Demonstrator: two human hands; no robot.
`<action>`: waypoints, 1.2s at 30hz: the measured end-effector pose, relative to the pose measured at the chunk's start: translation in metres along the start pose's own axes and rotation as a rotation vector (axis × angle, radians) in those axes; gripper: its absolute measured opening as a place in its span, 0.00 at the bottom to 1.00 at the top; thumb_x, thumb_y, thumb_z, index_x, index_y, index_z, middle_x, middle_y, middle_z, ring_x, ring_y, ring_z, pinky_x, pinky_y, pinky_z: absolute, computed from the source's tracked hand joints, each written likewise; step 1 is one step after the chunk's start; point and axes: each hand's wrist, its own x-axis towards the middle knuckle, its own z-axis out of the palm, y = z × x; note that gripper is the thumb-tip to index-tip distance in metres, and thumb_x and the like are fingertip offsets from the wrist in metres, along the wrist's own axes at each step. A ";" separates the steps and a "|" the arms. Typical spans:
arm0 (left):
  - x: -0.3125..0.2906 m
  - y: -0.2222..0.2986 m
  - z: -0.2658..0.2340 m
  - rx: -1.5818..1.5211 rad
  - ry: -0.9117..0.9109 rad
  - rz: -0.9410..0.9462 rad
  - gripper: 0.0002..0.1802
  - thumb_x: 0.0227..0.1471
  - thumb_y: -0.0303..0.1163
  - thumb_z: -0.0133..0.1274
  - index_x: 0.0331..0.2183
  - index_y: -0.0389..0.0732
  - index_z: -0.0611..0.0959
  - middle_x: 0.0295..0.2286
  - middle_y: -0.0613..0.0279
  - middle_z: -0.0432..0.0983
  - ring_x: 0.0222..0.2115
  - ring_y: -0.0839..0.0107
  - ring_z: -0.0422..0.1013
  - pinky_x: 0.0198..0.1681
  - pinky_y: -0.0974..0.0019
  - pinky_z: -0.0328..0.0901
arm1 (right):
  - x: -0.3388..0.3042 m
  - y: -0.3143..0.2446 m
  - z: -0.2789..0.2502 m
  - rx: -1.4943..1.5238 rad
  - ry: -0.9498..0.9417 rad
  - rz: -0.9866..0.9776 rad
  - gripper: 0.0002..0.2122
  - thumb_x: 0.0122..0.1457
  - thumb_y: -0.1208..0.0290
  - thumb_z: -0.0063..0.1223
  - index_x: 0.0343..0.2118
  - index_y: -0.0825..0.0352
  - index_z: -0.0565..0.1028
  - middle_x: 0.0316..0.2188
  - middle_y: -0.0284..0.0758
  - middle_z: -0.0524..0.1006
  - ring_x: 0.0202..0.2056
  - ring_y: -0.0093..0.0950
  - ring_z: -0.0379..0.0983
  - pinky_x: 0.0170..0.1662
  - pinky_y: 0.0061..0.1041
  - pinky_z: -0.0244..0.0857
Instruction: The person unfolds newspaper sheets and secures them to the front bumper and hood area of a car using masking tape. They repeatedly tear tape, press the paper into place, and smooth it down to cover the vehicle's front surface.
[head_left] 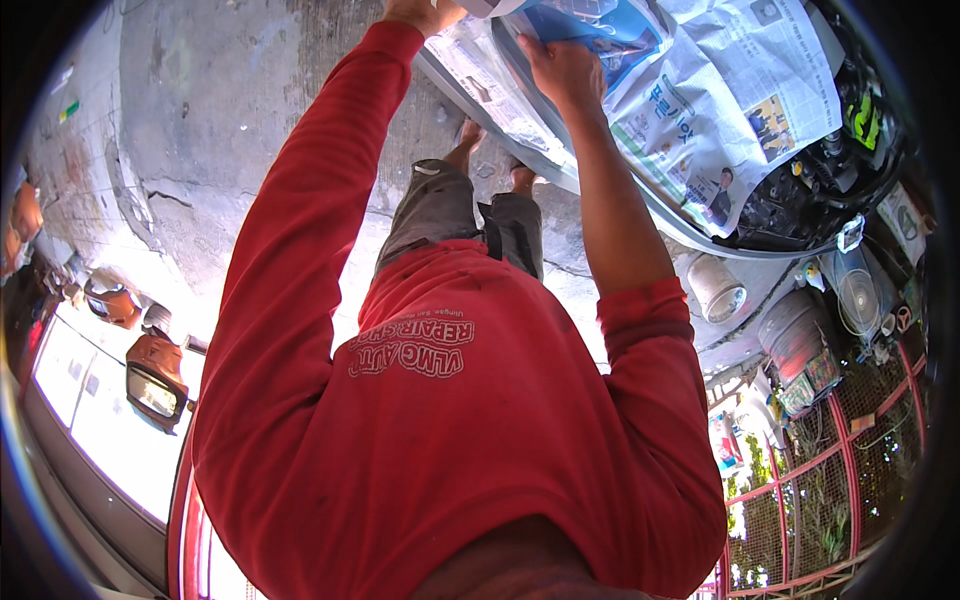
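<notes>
At the top edge of the view, my left hand (pixel 428 14) is partly cut off beside the rim of a curved grey vehicle body panel (pixel 566 172). Its fingers cannot be made out. My right hand (pixel 566 78) lies over the panel with its fingers curled in and its thumb pointing forward. It touches the edge of a blue printed sheet (pixel 628 44); whatever its fingers hold is hidden. Crumpled newspaper (pixel 705 95) spreads to the right of this hand, over part of a dark engine bay (pixel 790 205). More newspaper (pixel 490 75) covers the panel between my hands.
A whitish bucket (pixel 716 288) stands on the concrete floor (pixel 250 90) below the panel. Farther right are stacked dark tubs (pixel 800 330), a fan-like round object (pixel 857 290) and a red-framed mesh fence (pixel 850 470). An orange side mirror (pixel 155 382) shows at left.
</notes>
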 end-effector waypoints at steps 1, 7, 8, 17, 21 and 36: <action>0.001 0.001 -0.001 0.019 0.010 0.017 0.14 0.40 0.41 0.59 0.33 0.48 0.88 0.49 0.56 0.78 0.49 0.51 0.70 0.54 0.46 0.61 | 0.001 0.000 0.001 0.000 0.004 0.003 0.27 0.59 0.35 0.52 0.31 0.58 0.86 0.32 0.47 0.83 0.38 0.50 0.81 0.45 0.45 0.73; 0.005 0.009 -0.006 0.114 0.047 0.020 0.12 0.38 0.39 0.61 0.30 0.50 0.87 0.45 0.60 0.79 0.48 0.53 0.71 0.53 0.48 0.62 | 0.004 -0.004 -0.004 0.003 -0.082 0.065 0.27 0.60 0.35 0.51 0.34 0.56 0.87 0.37 0.45 0.84 0.45 0.49 0.80 0.50 0.46 0.71; 0.006 0.009 -0.007 0.083 0.024 0.005 0.11 0.37 0.38 0.61 0.29 0.50 0.86 0.43 0.61 0.79 0.47 0.54 0.72 0.52 0.49 0.62 | 0.003 -0.004 -0.006 0.002 -0.107 0.079 0.27 0.60 0.35 0.51 0.36 0.56 0.87 0.40 0.45 0.84 0.46 0.48 0.80 0.52 0.45 0.71; 0.006 0.008 -0.002 -0.025 0.051 -0.028 0.10 0.34 0.38 0.64 0.27 0.53 0.85 0.36 0.68 0.78 0.45 0.57 0.73 0.51 0.52 0.62 | -0.002 -0.012 -0.011 -0.036 -0.083 0.093 0.27 0.62 0.36 0.48 0.36 0.57 0.87 0.39 0.46 0.84 0.47 0.47 0.80 0.52 0.45 0.71; 0.003 0.008 0.000 0.058 0.076 0.020 0.10 0.38 0.41 0.62 0.28 0.53 0.85 0.40 0.65 0.78 0.49 0.56 0.71 0.51 0.48 0.61 | -0.004 -0.012 -0.009 -0.057 -0.072 0.077 0.27 0.63 0.37 0.47 0.37 0.57 0.87 0.38 0.46 0.84 0.45 0.48 0.81 0.50 0.45 0.72; 0.016 0.030 -0.011 0.169 0.054 -0.359 0.25 0.40 0.43 0.65 0.43 0.48 0.82 0.46 0.61 0.77 0.50 0.52 0.70 0.53 0.44 0.60 | 0.028 -0.039 -0.013 -0.110 -0.095 0.015 0.26 0.64 0.41 0.47 0.43 0.60 0.85 0.48 0.47 0.82 0.52 0.47 0.78 0.56 0.44 0.70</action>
